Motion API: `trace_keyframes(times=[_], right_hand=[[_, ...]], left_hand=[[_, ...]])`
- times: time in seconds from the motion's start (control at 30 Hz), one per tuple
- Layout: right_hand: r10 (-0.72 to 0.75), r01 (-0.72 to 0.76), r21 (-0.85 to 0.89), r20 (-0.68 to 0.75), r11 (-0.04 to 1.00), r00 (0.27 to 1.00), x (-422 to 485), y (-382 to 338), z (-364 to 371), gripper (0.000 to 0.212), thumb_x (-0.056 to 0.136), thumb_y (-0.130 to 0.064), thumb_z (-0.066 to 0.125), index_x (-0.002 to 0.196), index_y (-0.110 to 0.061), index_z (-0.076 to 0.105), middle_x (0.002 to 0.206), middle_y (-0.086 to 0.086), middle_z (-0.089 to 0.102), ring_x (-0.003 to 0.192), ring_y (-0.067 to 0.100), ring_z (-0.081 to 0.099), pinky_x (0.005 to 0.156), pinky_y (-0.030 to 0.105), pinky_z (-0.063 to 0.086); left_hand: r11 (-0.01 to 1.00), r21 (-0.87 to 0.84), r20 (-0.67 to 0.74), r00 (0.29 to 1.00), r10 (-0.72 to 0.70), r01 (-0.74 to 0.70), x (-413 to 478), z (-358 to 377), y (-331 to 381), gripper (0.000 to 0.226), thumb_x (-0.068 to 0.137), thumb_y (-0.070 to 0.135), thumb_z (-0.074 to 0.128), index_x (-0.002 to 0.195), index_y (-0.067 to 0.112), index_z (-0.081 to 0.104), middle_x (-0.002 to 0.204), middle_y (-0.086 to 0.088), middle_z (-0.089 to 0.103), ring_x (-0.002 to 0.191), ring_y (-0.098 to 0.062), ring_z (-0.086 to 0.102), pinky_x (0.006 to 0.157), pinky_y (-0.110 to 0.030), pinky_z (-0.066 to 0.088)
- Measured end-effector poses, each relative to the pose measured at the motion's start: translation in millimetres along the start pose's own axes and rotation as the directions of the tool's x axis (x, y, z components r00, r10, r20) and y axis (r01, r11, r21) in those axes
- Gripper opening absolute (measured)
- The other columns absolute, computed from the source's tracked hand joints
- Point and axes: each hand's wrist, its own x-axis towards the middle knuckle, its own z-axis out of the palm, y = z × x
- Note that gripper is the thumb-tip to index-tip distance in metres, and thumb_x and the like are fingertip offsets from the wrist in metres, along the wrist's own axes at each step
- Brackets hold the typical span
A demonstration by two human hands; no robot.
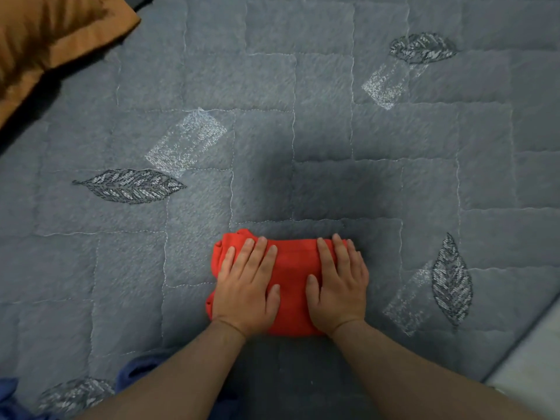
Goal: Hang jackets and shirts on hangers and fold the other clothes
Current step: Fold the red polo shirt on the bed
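A red garment (291, 283) lies folded into a small thick rectangle on the grey quilted bedspread (333, 147), low in the middle of the view. My left hand (247, 286) presses flat on its left half, fingers straight and slightly spread. Flat on its right half lies my right hand (338, 283), fingers straight and reaching its far edge. Both palms cover much of the cloth; only the middle strip and the left edge show.
An orange-brown pillow (45, 34) lies at the far left corner. Blue cloth (133, 374) bunches at the near left edge, partly under my left forearm. The bed's edge runs along the near right, with pale floor (530, 368) beyond it.
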Motion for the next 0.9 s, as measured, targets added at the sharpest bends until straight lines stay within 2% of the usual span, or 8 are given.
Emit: trace_keyframes(times=[0.4, 0.67, 0.77, 0.9], right_hand=[[-0.049, 0.049, -0.028, 0.031, 0.998, 0.998, 5.3, 4.7, 5.5, 0.069, 0.077, -0.042, 0.043, 0.142, -0.018, 0.037, 0.149, 0.014, 0.039, 0.137, 0.038, 0.031, 0.112, 0.051, 0.022], [-0.093, 0.093, 0.005, -0.024, 0.996, 0.995, 4.8, 5.9, 9.8, 0.069, 0.075, -0.041, 0.043, 0.14, -0.016, 0.039, 0.145, 0.017, 0.043, 0.134, 0.04, 0.035, 0.109, 0.052, 0.024], [-0.109, 0.109, 0.005, -0.033, 0.994, 0.994, 3.3, 6.8, 10.4, 0.069, 0.076, -0.04, 0.042, 0.14, -0.016, 0.039, 0.146, 0.018, 0.043, 0.134, 0.04, 0.035, 0.109, 0.052, 0.023], [-0.115, 0.117, 0.016, -0.074, 0.993, 0.991, 3.3, 8.7, 12.9, 0.068, 0.076, -0.04, 0.041, 0.14, -0.016, 0.039, 0.145, 0.018, 0.044, 0.133, 0.041, 0.036, 0.109, 0.053, 0.025]], left_hand=[[1.0, 0.025, 0.01, 1.0, -0.017, 0.017, 0.7, 3.2, 0.3, 0.07, 0.076, 0.042, 0.051, 0.141, 0.015, 0.043, 0.148, -0.009, 0.043, 0.14, -0.025, 0.033, 0.116, -0.049, 0.018], [0.999, 0.009, -0.021, 0.999, -0.049, 0.049, -1.8, 0.9, 2.5, 0.071, 0.073, 0.042, 0.055, 0.139, 0.016, 0.044, 0.15, -0.008, 0.041, 0.141, -0.025, 0.033, 0.117, -0.048, 0.019], [0.992, -0.03, -0.079, 0.989, -0.126, 0.124, -5.1, 0.7, 4.7, 0.076, 0.07, 0.042, 0.059, 0.14, 0.013, 0.045, 0.152, -0.013, 0.035, 0.143, -0.027, 0.03, 0.117, -0.047, 0.019], [0.952, -0.068, -0.16, 0.939, -0.305, 0.298, -8.3, 3.9, 7.0, 0.088, 0.066, 0.046, 0.061, 0.142, 0.008, 0.039, 0.154, -0.02, 0.027, 0.144, -0.034, 0.025, 0.117, -0.051, 0.018]])
